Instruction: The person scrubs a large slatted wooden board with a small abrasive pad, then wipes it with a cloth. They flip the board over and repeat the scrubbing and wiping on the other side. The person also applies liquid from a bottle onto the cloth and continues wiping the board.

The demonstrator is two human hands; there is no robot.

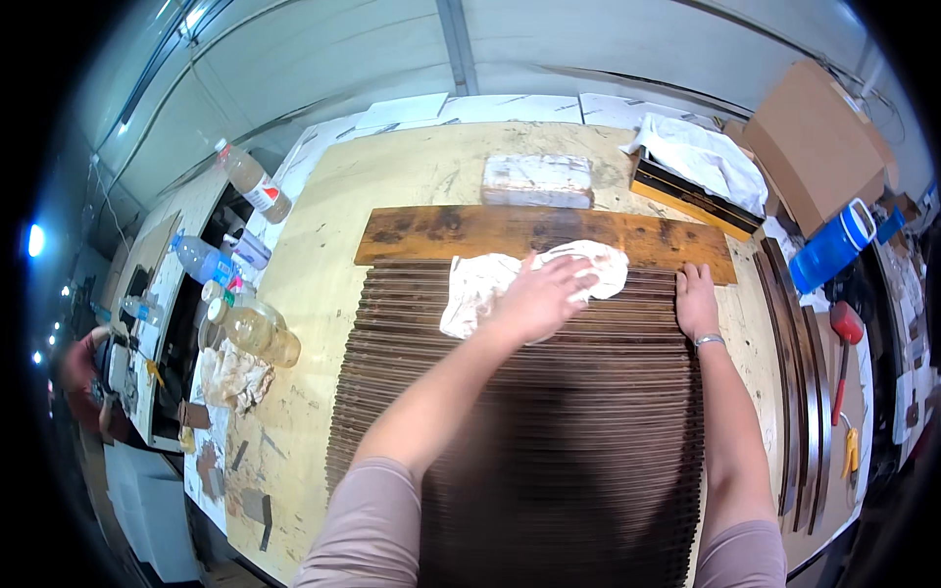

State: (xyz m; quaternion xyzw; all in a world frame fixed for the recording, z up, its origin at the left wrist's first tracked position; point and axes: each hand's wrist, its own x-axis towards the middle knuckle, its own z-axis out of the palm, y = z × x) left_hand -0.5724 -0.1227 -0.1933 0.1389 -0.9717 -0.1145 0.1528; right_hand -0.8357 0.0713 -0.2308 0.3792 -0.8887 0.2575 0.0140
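White cloth across slats, perhaps wooden

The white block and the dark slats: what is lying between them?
In the head view, the brown wooden board lies between the white block and the dark slats.

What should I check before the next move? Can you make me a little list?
1. Left hand on the white cloth: ok.
2. White cloth clean: not ok, it has brownish smudges.
3. Right hand at the far right corner of the dark slats: ok.
4. Red mallet away from both hands: ok.
5. Cap tight on the yellowish bottle: cannot tell.
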